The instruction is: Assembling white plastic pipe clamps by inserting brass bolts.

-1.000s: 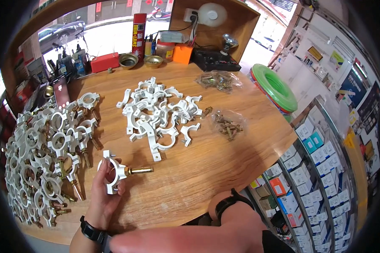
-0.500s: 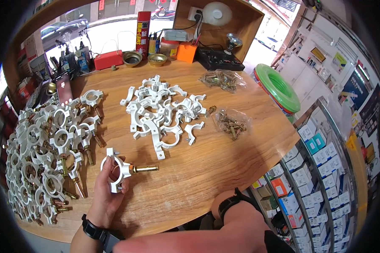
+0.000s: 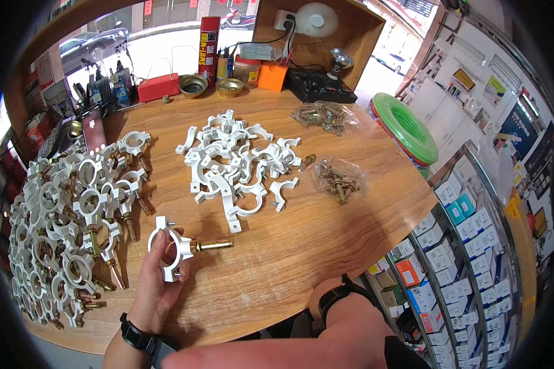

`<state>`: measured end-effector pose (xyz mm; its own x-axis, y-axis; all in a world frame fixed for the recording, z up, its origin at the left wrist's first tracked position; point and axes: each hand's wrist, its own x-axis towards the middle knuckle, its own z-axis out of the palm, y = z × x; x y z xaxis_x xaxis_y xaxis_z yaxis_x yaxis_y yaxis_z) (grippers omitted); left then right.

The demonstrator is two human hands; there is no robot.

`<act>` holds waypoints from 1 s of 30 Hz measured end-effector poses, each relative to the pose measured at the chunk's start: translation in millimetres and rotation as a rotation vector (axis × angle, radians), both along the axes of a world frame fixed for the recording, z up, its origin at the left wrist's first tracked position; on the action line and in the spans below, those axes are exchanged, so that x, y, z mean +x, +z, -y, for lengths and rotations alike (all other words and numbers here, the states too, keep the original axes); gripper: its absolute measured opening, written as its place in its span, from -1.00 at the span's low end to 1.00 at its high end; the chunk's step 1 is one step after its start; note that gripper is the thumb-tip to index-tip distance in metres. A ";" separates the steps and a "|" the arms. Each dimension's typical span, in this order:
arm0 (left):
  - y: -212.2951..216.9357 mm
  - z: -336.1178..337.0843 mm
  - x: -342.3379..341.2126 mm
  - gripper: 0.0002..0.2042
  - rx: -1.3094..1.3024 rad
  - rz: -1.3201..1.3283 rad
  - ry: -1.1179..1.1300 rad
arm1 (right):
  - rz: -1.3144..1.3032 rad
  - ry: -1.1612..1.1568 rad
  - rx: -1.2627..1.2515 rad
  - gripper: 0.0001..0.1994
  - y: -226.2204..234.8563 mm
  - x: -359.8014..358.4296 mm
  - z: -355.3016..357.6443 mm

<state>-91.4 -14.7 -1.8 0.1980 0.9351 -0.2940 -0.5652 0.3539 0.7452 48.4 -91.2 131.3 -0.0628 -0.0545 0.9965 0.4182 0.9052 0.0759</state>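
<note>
My left hand [image 3: 157,286] is closed round a white ring-shaped pipe clamp [image 3: 183,249], thumb through its opening. Small screws show at the clamp's ears, and a brass-coloured expansion bolt [image 3: 215,245] sticks out of its side to the right. My right arm lies at the table's near edge, a black strap round it. Of my right hand [image 3: 321,297] only a part beyond the strap shows; its fingers are hidden. Left of my left hand is a heap of clamps with bolts [image 3: 44,249]. Ahead lie loose white clamp halves [image 3: 247,198] in a pile.
Two clear plastic bags of bolts [image 3: 340,183] [image 3: 326,117] lie right of the pile. Along the back stand a red spray can [image 3: 208,52], metal bowls [image 3: 193,86] and an orange box [image 3: 272,76]. A green hose coil [image 3: 406,132] and shelves of small boxes [image 3: 468,246] are at right.
The pipe clamp in my left hand has shifted very slightly to the right. Nothing else has visibly moved.
</note>
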 end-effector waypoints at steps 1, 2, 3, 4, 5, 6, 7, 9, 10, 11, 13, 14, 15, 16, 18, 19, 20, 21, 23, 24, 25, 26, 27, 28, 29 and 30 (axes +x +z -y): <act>-0.2 0.0 -0.1 -0.63 0.005 0.001 -0.003 | -0.032 -0.010 -0.024 -0.88 -1.3 -4.0 2.1; -0.3 0.1 -0.2 -0.63 0.009 0.001 -0.005 | -0.045 0.010 -0.045 -0.88 -2.0 -6.2 4.0; -0.5 0.1 -0.3 -0.63 0.013 0.002 -0.008 | -0.067 0.013 -0.057 -0.88 -2.8 -9.2 6.0; -0.7 0.1 -0.4 -0.63 0.011 0.002 -0.007 | -0.088 0.016 -0.069 -0.88 -3.3 -11.5 6.8; -1.0 0.0 -0.3 -0.63 0.009 0.002 -0.007 | -0.118 0.003 -0.072 -0.89 -3.3 -13.4 7.2; -1.1 -0.1 -0.3 -0.63 0.014 0.005 -0.011 | -0.118 0.005 -0.066 -0.89 -3.5 -13.1 6.2; -1.3 -0.2 -0.2 -0.63 0.011 0.001 -0.009 | -0.118 0.007 -0.060 -0.89 -2.7 -12.7 5.8; -1.4 -0.3 0.0 -0.63 0.019 0.000 -0.012 | -0.065 0.036 -0.036 -0.88 -1.4 -8.0 3.0; -1.4 -0.3 0.0 -0.63 0.017 -0.002 -0.010 | -0.043 0.048 -0.027 -0.88 -0.2 -5.9 2.9; -1.3 -0.2 0.0 -0.63 0.015 -0.004 -0.009 | -0.028 0.055 -0.024 -0.88 1.0 -2.8 2.8; -1.1 0.0 0.0 -0.63 0.010 -0.007 -0.008 | -0.044 0.072 -0.109 -0.88 3.7 -2.4 7.1; -0.9 0.2 0.0 -0.63 0.007 -0.008 -0.008 | -0.075 0.081 -0.198 -0.88 6.3 -5.4 12.9; -0.8 0.4 0.0 -0.63 0.004 -0.010 -0.008 | -0.103 0.098 -0.219 -0.88 5.8 -7.2 13.4; -0.6 0.5 -0.1 -0.63 0.006 -0.009 -0.012 | -0.131 0.117 -0.239 -0.88 6.4 -9.5 15.9; -0.5 0.7 -0.1 -0.63 0.014 -0.007 -0.021 | -0.166 0.141 -0.184 -0.88 4.7 -13.3 15.0; -0.5 0.7 0.0 -0.63 0.012 -0.004 -0.022 | -0.176 0.139 -0.179 -0.88 3.4 -14.4 13.6; -0.5 0.9 0.1 -0.63 0.014 -0.001 -0.025 | -0.173 0.109 -0.215 -0.88 4.2 -12.8 14.8; -0.4 0.9 0.0 -0.63 0.016 0.002 -0.028 | -0.162 0.094 -0.187 -0.88 2.7 -12.6 11.7; -0.4 1.1 -0.1 -0.63 0.016 0.003 -0.029 | -0.132 0.080 -0.067 -0.89 1.2 -11.1 5.6; -0.5 1.3 -0.1 -0.63 0.016 0.004 -0.028 | -0.126 0.083 -0.045 -0.89 1.4 -11.1 4.5; -0.5 1.5 -0.3 -0.63 0.015 0.003 -0.028 | -0.120 0.085 -0.022 -0.89 0.8 -10.1 2.0; -0.5 1.7 -0.6 -0.63 0.014 0.001 -0.028 | -0.127 0.090 -0.070 -0.89 1.7 -10.7 3.0; -0.6 1.8 -0.7 -0.63 0.018 0.002 -0.029 | -0.117 0.095 -0.073 -0.89 1.1 -8.7 0.7; -0.7 1.8 -0.9 -0.63 0.014 0.002 -0.032 | -0.107 0.099 -0.076 -0.89 2.5 -10.1 3.8; -0.8 1.5 -1.1 -0.63 0.016 0.003 -0.037 | -0.080 0.104 -0.035 -0.89 2.2 -7.4 2.3; -0.9 1.3 -1.2 -0.63 0.014 0.000 -0.039 | -0.083 0.105 -0.056 -0.89 3.2 -7.4 4.8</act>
